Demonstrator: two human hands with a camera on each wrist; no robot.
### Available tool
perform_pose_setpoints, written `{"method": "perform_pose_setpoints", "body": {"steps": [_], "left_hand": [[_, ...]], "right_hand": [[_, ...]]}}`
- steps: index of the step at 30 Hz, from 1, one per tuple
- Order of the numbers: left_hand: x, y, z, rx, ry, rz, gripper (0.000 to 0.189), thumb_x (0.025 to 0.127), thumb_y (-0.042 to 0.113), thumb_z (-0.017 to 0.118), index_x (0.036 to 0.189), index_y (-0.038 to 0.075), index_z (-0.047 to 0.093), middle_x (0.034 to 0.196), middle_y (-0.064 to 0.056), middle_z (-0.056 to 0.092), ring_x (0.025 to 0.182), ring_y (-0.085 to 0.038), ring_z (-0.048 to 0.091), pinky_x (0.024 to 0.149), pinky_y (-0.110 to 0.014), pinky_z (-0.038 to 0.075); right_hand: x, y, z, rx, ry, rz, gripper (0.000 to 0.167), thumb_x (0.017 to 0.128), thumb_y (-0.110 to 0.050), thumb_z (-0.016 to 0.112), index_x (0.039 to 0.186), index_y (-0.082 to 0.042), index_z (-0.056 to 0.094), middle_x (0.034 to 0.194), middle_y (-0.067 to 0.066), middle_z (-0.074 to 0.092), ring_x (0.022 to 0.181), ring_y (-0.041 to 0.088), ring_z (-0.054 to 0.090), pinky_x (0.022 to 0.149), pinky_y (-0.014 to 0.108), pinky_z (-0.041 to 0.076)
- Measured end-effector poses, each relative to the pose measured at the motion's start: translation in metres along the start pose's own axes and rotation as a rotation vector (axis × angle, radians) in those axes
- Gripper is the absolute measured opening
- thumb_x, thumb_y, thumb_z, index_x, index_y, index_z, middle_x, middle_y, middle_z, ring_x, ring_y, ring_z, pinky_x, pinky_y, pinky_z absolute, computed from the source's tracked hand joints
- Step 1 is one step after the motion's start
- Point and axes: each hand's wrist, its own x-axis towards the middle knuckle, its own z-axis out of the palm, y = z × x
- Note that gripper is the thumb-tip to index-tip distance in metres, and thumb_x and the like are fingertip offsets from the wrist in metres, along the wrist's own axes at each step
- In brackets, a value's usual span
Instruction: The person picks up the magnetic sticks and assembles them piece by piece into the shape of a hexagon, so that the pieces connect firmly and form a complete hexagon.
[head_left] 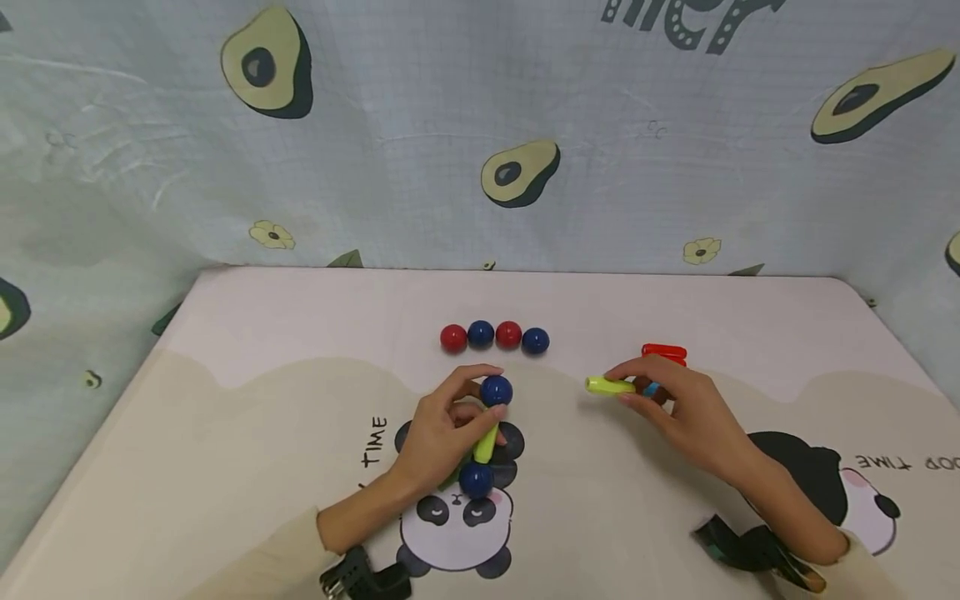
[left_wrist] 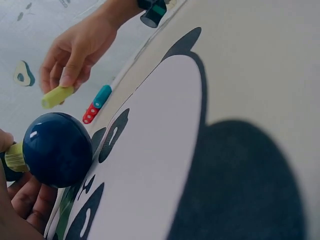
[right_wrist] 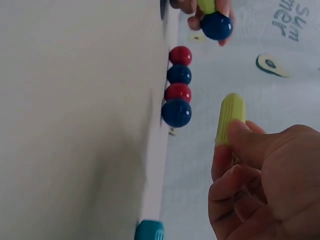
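My left hand [head_left: 442,425] grips a yellow-green stick [head_left: 486,446] with a blue ball at each end. The upper blue ball [head_left: 496,391] is by the fingertips, and the lower blue ball [left_wrist: 58,150] looks large in the left wrist view. To the right, my right hand [head_left: 686,408] pinches a second yellow-green stick [right_wrist: 230,117] between thumb and fingers. This ribbed stick is held above the table, its free end pointing left toward the other hand. Part of it is hidden by the fingers.
Red balls [head_left: 453,338] and blue balls [head_left: 536,341] alternate in a row behind the hands. Red sticks [head_left: 664,351] and a teal stick [left_wrist: 102,96] lie beyond my right hand. Panda prints mark the table mat [head_left: 247,467]; an avocado-patterned cloth [head_left: 405,167] hangs behind.
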Motion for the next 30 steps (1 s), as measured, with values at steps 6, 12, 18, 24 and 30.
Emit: {"method": "perform_pose_setpoints", "body": {"steps": [6, 12, 18, 24, 30], "left_hand": [[0.001, 0.000, 0.000, -0.007, 0.001, 0.015, 0.038, 0.093, 0.004, 0.061, 0.129, 0.004, 0.050, 0.094, -0.011, 0.058, 0.067, -0.024, 0.068, 0.063, -0.025, 0.053], [0.001, 0.000, 0.000, 0.002, 0.005, 0.016, 0.039, 0.093, 0.004, 0.061, 0.130, 0.005, 0.050, 0.095, -0.011, 0.058, 0.067, -0.024, 0.068, 0.062, -0.025, 0.052], [0.001, -0.001, 0.001, 0.021, 0.004, 0.033, 0.039, 0.092, 0.004, 0.062, 0.130, 0.005, 0.051, 0.096, -0.010, 0.058, 0.065, -0.023, 0.067, 0.059, -0.024, 0.051], [0.001, -0.001, 0.001, 0.042, 0.012, 0.027, 0.039, 0.092, 0.005, 0.062, 0.130, 0.007, 0.052, 0.097, -0.008, 0.059, 0.065, -0.021, 0.066, 0.059, -0.023, 0.050], [0.001, 0.001, 0.001, 0.053, 0.014, 0.016, 0.040, 0.092, 0.006, 0.063, 0.130, 0.007, 0.052, 0.097, -0.007, 0.060, 0.065, -0.019, 0.065, 0.061, -0.023, 0.051]], "right_hand": [[0.016, -0.009, 0.008, 0.050, -0.031, -0.042, 0.046, 0.076, 0.005, 0.076, 0.111, -0.023, 0.066, 0.100, -0.011, 0.062, 0.080, 0.007, 0.053, 0.061, 0.021, 0.049], [0.029, -0.018, 0.016, 0.078, -0.090, -0.049, 0.042, 0.078, 0.001, 0.076, 0.112, -0.021, 0.066, 0.104, -0.011, 0.063, 0.084, 0.007, 0.054, 0.064, 0.023, 0.051], [0.038, -0.024, 0.023, 0.094, -0.133, -0.061, 0.038, 0.080, -0.002, 0.075, 0.113, -0.020, 0.067, 0.105, -0.010, 0.064, 0.084, 0.007, 0.055, 0.065, 0.024, 0.051], [0.046, -0.027, 0.027, 0.100, -0.166, -0.076, 0.037, 0.081, -0.002, 0.074, 0.113, -0.020, 0.068, 0.103, -0.010, 0.064, 0.083, 0.007, 0.055, 0.066, 0.024, 0.051], [0.050, -0.030, 0.031, 0.114, -0.178, -0.091, 0.037, 0.081, -0.001, 0.074, 0.112, -0.021, 0.068, 0.101, -0.011, 0.063, 0.083, 0.006, 0.054, 0.066, 0.024, 0.051]]}}
